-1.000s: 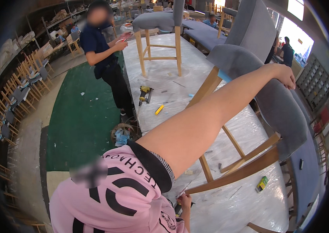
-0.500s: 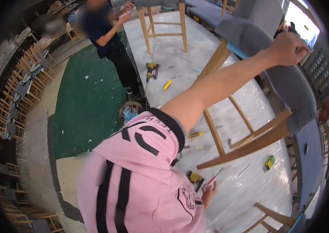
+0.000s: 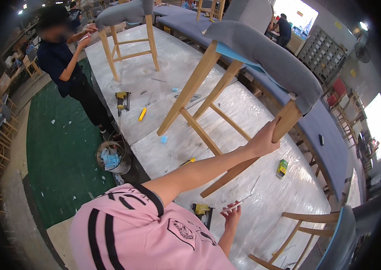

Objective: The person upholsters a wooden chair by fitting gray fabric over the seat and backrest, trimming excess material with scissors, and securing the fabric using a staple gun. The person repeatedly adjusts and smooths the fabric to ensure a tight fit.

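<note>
My left arm reaches across, and my left hand (image 3: 266, 139) is closed around a wooden leg of the grey upholstered chair (image 3: 267, 47), just below its seat. The chair stands on the plastic-covered table (image 3: 271, 198), with light blue material showing under the seat edge. Lower down, my right hand (image 3: 231, 218) is closed on a slim tool with a red-and-white handle (image 3: 233, 207) and a long thin metal shaft; its exact kind is unclear. Beside that hand lies a yellow-and-black staple gun (image 3: 203, 211).
Another staple gun (image 3: 122, 101), a yellow cutter knife (image 3: 142, 114) and a green-yellow box (image 3: 282, 168) lie on the table. A co-worker (image 3: 64, 63) stands far left by another chair (image 3: 125, 18). A scrap bucket (image 3: 117, 164) sits by the table; a further chair (image 3: 311, 218) is near right.
My left hand has come down from beside the seat onto the chair's leg. The chair has turned, and the view has shifted right. My right hand keeps the slim tool.
</note>
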A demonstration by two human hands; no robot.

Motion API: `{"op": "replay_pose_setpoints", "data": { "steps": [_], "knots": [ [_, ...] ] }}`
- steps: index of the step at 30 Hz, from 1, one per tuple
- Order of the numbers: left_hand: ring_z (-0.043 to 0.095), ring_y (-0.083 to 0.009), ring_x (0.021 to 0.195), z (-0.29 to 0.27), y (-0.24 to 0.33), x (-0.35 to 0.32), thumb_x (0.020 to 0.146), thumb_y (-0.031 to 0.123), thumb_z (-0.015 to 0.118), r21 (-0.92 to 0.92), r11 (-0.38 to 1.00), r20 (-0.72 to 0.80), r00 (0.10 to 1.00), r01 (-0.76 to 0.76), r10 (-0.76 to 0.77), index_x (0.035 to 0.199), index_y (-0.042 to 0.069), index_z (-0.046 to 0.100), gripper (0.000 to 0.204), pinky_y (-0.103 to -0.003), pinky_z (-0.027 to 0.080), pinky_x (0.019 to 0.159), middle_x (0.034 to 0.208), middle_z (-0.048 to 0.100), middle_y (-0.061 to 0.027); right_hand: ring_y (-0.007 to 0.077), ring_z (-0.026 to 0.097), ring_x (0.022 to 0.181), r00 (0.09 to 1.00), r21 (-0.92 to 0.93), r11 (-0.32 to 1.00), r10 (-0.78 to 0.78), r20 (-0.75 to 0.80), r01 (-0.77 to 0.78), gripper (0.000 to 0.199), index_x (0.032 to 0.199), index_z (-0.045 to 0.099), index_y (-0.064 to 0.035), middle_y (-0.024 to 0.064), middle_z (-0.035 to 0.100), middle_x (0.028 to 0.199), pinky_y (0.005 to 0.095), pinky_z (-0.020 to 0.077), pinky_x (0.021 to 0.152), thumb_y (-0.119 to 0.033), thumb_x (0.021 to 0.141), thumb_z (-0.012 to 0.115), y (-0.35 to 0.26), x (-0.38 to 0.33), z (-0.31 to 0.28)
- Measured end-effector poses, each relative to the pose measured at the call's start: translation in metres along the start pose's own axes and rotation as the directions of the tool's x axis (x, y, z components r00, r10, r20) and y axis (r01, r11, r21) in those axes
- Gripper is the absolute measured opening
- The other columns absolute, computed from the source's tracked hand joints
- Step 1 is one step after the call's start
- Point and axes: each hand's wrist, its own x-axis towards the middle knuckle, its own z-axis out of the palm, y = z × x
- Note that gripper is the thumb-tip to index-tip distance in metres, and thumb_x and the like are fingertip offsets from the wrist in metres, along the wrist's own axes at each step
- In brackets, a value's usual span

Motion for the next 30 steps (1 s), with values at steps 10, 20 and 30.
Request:
{"op": "replay_pose_setpoints", "data": {
  "steps": [10,20,30],
  "knots": [
    [0.056,-0.0342,0.129,-0.012,0.000,-0.002,0.085,0.016,0.070,-0.032,0.999,0.045,0.998,-0.031,0.033,0.154,-0.001,0.033,0.080,-0.042,0.044,0.108,0.140,0.054,-0.0252,0.0242,0.071,0.064,0.992,-0.158,0.987,0.010,-0.124,-0.030,0.043,0.132,0.049,-0.0057,0.0095,0.065,0.083,0.0372,0.0597,0.047,-0.020,0.097,0.067,0.002,-0.029,0.000],
    [0.054,-0.0271,0.129,-0.028,0.019,-0.052,0.089,0.014,0.072,-0.050,0.995,0.096,0.992,0.091,-0.086,0.154,-0.003,0.030,0.080,-0.038,0.043,0.109,0.140,0.054,-0.0209,0.0176,0.068,0.064,0.984,-0.312,0.942,-0.157,-0.087,0.123,0.044,0.135,0.055,-0.0023,0.0106,0.071,0.084,0.0291,0.0537,0.051,-0.016,0.095,0.068,-0.038,-0.013,0.012],
    [0.056,-0.0151,0.109,-0.034,0.092,0.012,0.098,0.041,0.071,-0.480,0.872,0.008,0.994,0.096,-0.105,0.145,-0.002,0.040,0.070,-0.030,0.043,0.099,0.119,0.060,-0.0096,0.0148,0.069,0.076,0.861,-0.376,0.782,-0.499,0.101,0.497,0.054,0.145,0.051,-0.0061,0.0078,0.070,0.092,0.0289,0.0569,0.065,0.000,0.093,0.067,-0.188,-0.037,0.048]
  ]
}}
